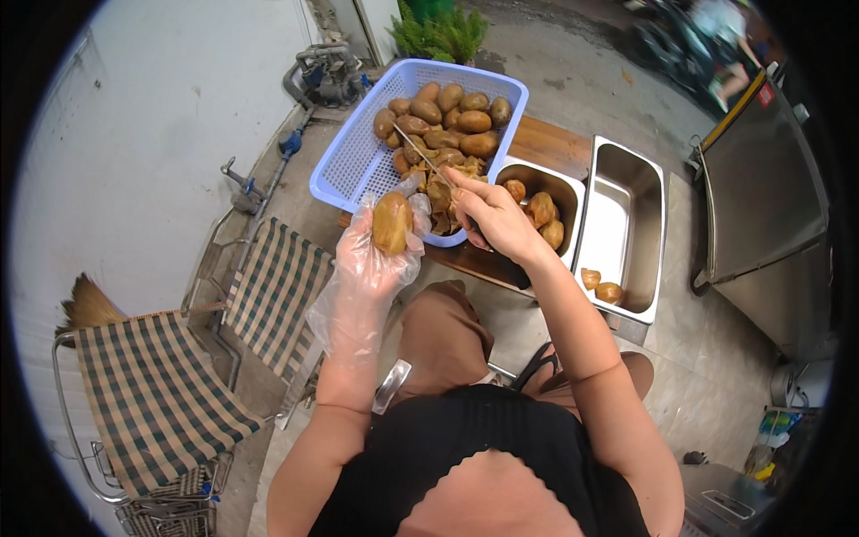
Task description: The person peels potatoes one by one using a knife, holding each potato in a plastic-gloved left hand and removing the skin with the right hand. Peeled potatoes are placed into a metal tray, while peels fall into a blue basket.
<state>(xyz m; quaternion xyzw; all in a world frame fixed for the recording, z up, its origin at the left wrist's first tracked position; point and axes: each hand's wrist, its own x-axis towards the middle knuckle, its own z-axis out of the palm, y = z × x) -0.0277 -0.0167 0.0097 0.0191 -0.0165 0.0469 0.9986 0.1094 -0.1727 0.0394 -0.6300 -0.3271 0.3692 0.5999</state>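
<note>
In the head view my left hand (376, 255), in a clear plastic glove, holds a peeled brown oval fruit (392, 225) that looks like a sapodilla. Bare, my right hand (493, 211) grips a knife (423, 153) with a dark handle. Its blade points up and left, above the blue plastic basket (335, 164) and apart from the held fruit. Whole unpeeled sapodillas (443, 121) fill the far part of the basket. Strips of peel (443, 201) lie at its near end, partly hidden by my hands.
Right of the basket, a steel pan (576, 184) holds several peeled fruits (540, 208). A deeper steel pan (631, 221) has two pieces (607, 292). Both are by a wooden bench (550, 137). A checked folding chair (161, 403) is at left, a metal cart (765, 188) at right. A person rides a motorbike (678, 47) beyond.
</note>
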